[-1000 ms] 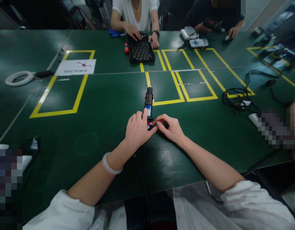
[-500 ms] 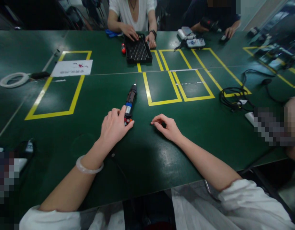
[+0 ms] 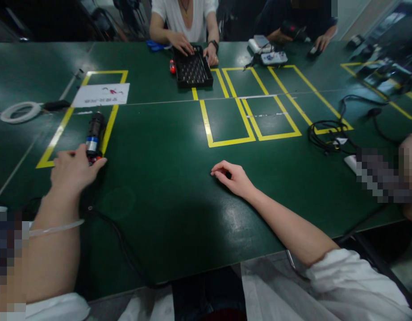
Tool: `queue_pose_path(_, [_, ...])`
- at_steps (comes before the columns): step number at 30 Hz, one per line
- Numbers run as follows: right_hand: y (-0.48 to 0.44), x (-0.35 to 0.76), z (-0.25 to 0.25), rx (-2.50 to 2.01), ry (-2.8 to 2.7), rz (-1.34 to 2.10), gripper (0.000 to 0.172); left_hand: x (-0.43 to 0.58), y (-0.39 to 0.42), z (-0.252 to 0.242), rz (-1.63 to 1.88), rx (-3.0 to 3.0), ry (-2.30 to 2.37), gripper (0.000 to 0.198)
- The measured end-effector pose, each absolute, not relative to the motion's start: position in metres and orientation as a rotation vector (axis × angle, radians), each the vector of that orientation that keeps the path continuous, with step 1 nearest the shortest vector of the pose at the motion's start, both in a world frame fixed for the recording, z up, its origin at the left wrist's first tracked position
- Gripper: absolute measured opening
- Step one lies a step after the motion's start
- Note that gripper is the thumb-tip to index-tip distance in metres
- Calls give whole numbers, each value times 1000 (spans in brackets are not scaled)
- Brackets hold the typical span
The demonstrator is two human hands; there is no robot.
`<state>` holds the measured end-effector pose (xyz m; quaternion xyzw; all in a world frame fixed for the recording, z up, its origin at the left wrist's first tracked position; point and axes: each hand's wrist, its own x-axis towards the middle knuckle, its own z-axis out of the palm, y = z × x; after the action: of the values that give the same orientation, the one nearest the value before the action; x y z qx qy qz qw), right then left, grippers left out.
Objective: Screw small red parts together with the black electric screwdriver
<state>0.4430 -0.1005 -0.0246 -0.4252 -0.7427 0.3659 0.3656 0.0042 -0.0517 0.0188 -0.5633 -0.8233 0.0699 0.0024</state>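
My left hand [image 3: 73, 171] is closed around the rear of a corded electric screwdriver [image 3: 93, 131]. The tool has a dark body with a blue-and-silver band and red at its back end, and its tip points away from me. It is over a yellow-taped rectangle [image 3: 108, 133] at the left, just short of a white printed sheet [image 3: 101, 95]. My right hand [image 3: 234, 178] rests on the green table [image 3: 172, 191], fingers curled and the thumb tip near the index fingertip. Whether something tiny is pinched there cannot be made out.
Across the table a person in white has both hands at a black tray [image 3: 194, 73] of small parts. Another person in dark clothes sits behind a power strip [image 3: 274, 58]. A coiled black cable [image 3: 329, 133] lies right, a white ring-shaped coil [image 3: 20, 112] far left.
My left hand has carried the electric screwdriver leftward from the table's middle to the left taped rectangle, its cord trailing. My right hand has stayed in place.
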Motion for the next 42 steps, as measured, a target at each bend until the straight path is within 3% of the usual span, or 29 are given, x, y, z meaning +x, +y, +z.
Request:
queue_pose_path(8, [-99, 443, -29, -1069, -1910, 934, 10, -9, -60, 29, 283, -1620, -2527, 84])
queue_pose_path(18, [-98, 442, -28, -1076, -1896, 946, 10, 1, -58, 40, 465, -1546, -2533, 69])
queue_pose_path(23, [-98, 442, -30, -1069, -1879, 972, 10, 57, -59, 57, 131, -1801, -2451, 59])
queue_pose_path(28, [-98, 443, -30, -1069, -1858, 1017, 10, 151, -71, 48, -469, -2874, -2189, 41])
queue_pose_path(35, [-99, 440, -34, -857, -1844, 1251, 30, 217, -87, 15, -582, -3740, -1878, 60])
queue_pose_path(42, [-101, 437, -31, -870, -1861, 1289, 19, 219, -88, -2, -966, -3776, -2041, 61])
